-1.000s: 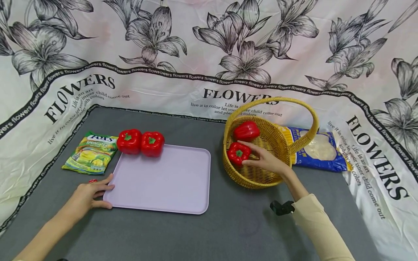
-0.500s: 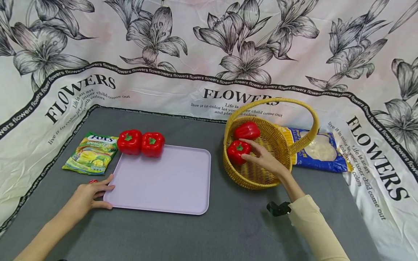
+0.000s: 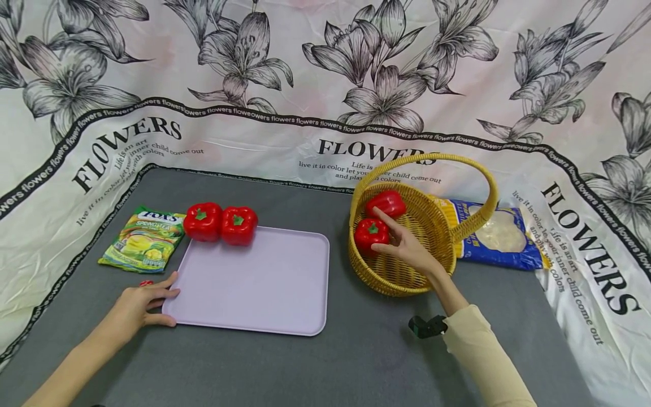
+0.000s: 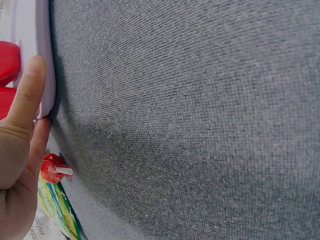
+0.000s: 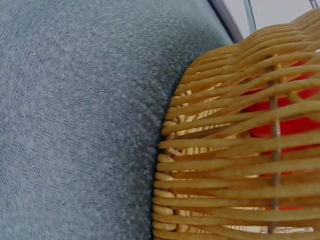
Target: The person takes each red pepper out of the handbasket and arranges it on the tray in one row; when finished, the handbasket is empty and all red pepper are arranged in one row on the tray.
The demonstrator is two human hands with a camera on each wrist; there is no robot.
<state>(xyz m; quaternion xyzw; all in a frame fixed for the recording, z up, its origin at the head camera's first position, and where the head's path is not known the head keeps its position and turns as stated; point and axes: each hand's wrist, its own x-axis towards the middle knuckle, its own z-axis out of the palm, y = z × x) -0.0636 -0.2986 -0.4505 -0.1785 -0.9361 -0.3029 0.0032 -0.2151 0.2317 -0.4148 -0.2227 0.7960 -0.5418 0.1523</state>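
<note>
My left hand (image 3: 133, 311) rests at the left end of a pale lilac tray (image 3: 254, 291), fingers straight and touching its rim. In the left wrist view, a straight finger (image 4: 29, 95) lies along the tray's edge. Two glossy red bell peppers, one (image 3: 203, 221) beside the other (image 3: 239, 225), sit at the tray's back left corner. Inside a yellow wicker basket (image 3: 402, 285), my right hand (image 3: 411, 250) spreads its fingers around the right side of an upright bell pepper (image 3: 365, 240). Behind that one lies another bell pepper (image 3: 389, 203) on its side. The right wrist view shows only basket weave (image 5: 225, 180) and red behind it.
A green and yellow Fox's candy bag (image 3: 144, 240) lies left of the tray. A red lollipop (image 4: 51, 167) lies near my left hand. Behind the basket's right side is a blue and yellow packet (image 3: 508, 234). The basket's tall handle (image 3: 432, 157) arches above it.
The front bell pepper in the basket has tipped upright. My right hand's fingers have spread from it, and the hand and forearm have shifted slightly left. My left hand stays at the tray.
</note>
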